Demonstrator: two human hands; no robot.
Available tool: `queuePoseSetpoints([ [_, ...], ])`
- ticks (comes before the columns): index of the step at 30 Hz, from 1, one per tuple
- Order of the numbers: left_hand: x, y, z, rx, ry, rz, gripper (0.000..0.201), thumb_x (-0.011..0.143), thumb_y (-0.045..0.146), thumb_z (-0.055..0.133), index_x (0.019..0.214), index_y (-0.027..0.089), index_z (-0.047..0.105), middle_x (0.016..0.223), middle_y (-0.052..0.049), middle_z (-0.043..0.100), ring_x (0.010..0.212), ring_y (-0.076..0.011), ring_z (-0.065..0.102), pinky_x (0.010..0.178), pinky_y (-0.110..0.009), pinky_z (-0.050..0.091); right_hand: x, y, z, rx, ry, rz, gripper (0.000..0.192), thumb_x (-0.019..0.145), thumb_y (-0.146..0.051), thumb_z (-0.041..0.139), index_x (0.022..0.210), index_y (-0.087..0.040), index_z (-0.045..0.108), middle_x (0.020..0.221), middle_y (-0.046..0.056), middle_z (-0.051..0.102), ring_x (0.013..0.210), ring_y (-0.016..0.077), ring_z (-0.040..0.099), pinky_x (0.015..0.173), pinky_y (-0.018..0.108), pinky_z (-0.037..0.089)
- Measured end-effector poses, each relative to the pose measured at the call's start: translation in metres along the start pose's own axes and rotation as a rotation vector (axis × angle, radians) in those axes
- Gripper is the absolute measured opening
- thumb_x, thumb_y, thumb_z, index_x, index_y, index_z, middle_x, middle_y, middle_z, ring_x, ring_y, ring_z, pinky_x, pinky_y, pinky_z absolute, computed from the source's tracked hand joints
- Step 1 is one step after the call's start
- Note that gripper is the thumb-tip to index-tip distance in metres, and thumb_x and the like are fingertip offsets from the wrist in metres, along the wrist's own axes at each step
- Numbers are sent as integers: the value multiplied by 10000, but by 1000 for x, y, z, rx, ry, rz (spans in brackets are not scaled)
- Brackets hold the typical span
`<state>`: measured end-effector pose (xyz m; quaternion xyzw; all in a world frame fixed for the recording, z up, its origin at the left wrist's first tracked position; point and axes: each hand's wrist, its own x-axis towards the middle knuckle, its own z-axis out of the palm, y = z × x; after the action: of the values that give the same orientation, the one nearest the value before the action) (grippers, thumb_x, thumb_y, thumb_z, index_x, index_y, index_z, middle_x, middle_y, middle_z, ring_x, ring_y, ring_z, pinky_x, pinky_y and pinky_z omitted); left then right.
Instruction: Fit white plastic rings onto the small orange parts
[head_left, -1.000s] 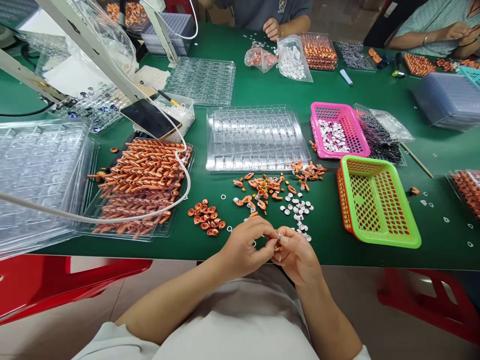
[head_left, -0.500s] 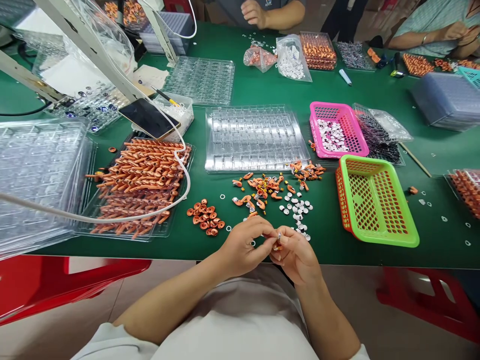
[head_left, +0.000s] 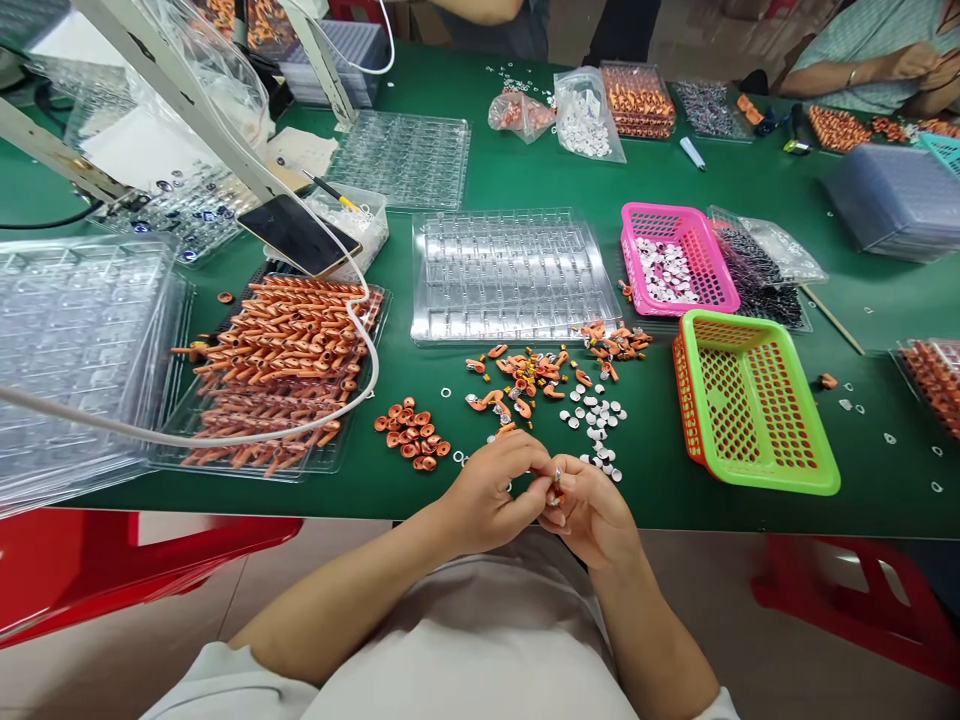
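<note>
Just over the table's front edge, my left hand (head_left: 491, 497) and my right hand (head_left: 606, 512) meet fingertip to fingertip. Between them is a small orange earbud part (head_left: 556, 490) with a silvery bit at its top, mostly covered by the fingers. Both hands are closed in a pinch on it. Beyond the hands lie loose orange earbud shells (head_left: 527, 372) with yellow bits. White discs (head_left: 598, 412) are scattered just beyond my right hand. A cluster of round orange cups (head_left: 410, 432) lies to the left, with a thin white ring (head_left: 446, 393) nearby.
A clear tray (head_left: 510, 270) lies behind the loose parts. At right stand a green basket (head_left: 814, 470) and a pink basket (head_left: 724, 280) holding white pieces. Orange stems fill a tray (head_left: 281, 365) at left, crossed by a white cable (head_left: 370, 340). A phone (head_left: 300, 235) rests behind it. Co-workers sit opposite.
My hands stay pinched on the earbud part with barely any shift. Across the table, a co-worker's hand has gone out of view as that person's arm and body shifted left.
</note>
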<state>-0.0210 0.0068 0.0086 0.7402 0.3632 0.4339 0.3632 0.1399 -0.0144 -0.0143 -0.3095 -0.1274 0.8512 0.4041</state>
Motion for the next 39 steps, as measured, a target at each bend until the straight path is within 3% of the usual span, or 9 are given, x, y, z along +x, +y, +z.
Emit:
queuePoseSetpoints([
  [14, -2, -4, -4, 83, 33, -69, 132, 835, 83, 510, 778, 188, 564, 751, -25, 608, 718, -151, 564, 718, -292, 485, -7, -3, -4, 11, -144, 104, 211, 777, -286, 725, 708, -144, 586, 650, -1, 563, 446, 54, 394, 402, 175, 265],
  [18, -1, -12, -14, 242, 26, -35, 127, 841, 69, 524, 806, 177, 580, 772, -39, 623, 765, -172, 570, 749, -319, 483, -22, -13, -10, -132, -66, 12, 225, 789, -286, 737, 700, -144, 588, 664, 11, 575, 465, 60, 416, 423, 189, 272],
  [22, -2, -19, -14, 413, -59, 21, 127, 831, 66, 527, 783, 166, 589, 761, -55, 633, 773, -197, 546, 749, -353, 478, -36, -21, -15, -271, 27, -102, 242, 775, -304, 766, 697, -147, 600, 666, 21, 581, 499, 80, 447, 421, 192, 276],
  [30, 3, -22, -4, 612, -260, 30, 171, 812, 35, 513, 791, 137, 649, 878, -109, 639, 851, -237, 513, 800, -408, 482, -47, -20, -21, -375, 27, -164, 251, 789, -336, 758, 699, -157, 607, 680, 31, 592, 506, 90, 457, 425, 203, 320],
  [35, 22, -16, -3, 628, -285, 58, 225, 881, 69, 481, 933, 136, 690, 933, -110, 657, 887, -240, 525, 833, -416, 462, -55, -27, -28, -372, 78, -220, 272, 773, -361, 770, 688, -164, 602, 674, 31, 589, 509, 96, 457, 418, 205, 315],
  [39, 45, -19, 12, 691, -363, 35, 192, 935, 191, 524, 976, 128, 701, 978, -122, 663, 926, -265, 532, 821, -414, 459, -53, -27, -27, -379, 96, -236, 281, 755, -376, 779, 680, -175, 597, 662, 26, 589, 500, 100, 455, 412, 212, 312],
])
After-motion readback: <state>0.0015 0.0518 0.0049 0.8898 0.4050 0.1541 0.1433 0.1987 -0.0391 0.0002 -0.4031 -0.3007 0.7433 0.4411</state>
